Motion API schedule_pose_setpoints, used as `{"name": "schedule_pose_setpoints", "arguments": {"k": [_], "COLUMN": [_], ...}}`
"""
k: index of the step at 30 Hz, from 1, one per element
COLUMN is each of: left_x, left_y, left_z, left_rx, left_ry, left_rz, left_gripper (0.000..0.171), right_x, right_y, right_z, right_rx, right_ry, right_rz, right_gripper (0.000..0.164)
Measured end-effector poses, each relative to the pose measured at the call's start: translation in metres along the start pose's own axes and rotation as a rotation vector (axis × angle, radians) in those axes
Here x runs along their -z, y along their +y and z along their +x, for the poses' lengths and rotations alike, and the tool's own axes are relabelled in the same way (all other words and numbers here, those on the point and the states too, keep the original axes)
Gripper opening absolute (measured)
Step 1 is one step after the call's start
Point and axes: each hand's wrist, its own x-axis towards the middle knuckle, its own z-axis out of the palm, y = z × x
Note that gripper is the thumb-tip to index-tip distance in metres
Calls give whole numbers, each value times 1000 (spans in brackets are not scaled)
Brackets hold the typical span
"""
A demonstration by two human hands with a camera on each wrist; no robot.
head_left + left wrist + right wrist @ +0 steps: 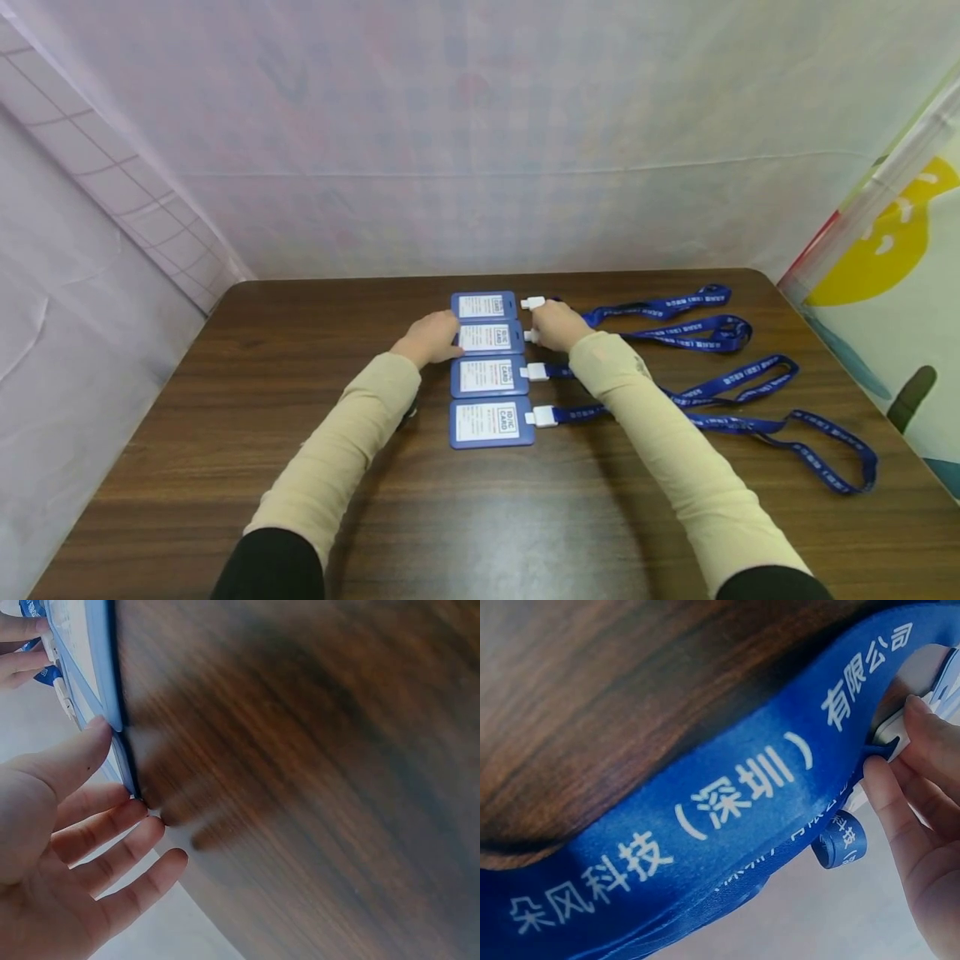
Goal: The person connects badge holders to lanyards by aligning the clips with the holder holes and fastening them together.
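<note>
Several blue badge holders with white ID cards lie in a column on the table. At the left end of the second badge holder from the back (486, 337), my left hand (431, 337) has its thumb and fingertips along the edge. The left wrist view shows those fingers (124, 889) spread and fairly straight. My right hand (558, 323) pinches the white clip (891, 727) of a blue lanyard (727, 799) between thumb and fingers, beside that badge holder's right end. Its palm hides part of the strap.
Behind the right hand lies another white clip (533, 302), just off the rearmost badge holder (483, 306). The front two badge holders have clips (545, 416) at their right ends. Lanyard loops (832, 467) spread rightward over the wooden table (300, 350). White cloth (480, 167) hangs behind.
</note>
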Motion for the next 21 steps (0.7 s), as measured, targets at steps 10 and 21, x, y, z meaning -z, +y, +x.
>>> {"name": "schedule_pose_setpoints", "arguments": {"k": [10, 21], "left_x": [-1, -1], "left_y": [1, 3], "left_z": [1, 1], "left_rx": [16, 21], "left_ry": [9, 15], "left_rz": [9, 15], "left_gripper": [28, 28], "right_x": [-2, -2], "right_y": [3, 2], "right_z": [2, 1], "right_rx": [50, 107], "right_ry": [25, 38], "right_rz": [-29, -34], "right_gripper": [5, 7]}}
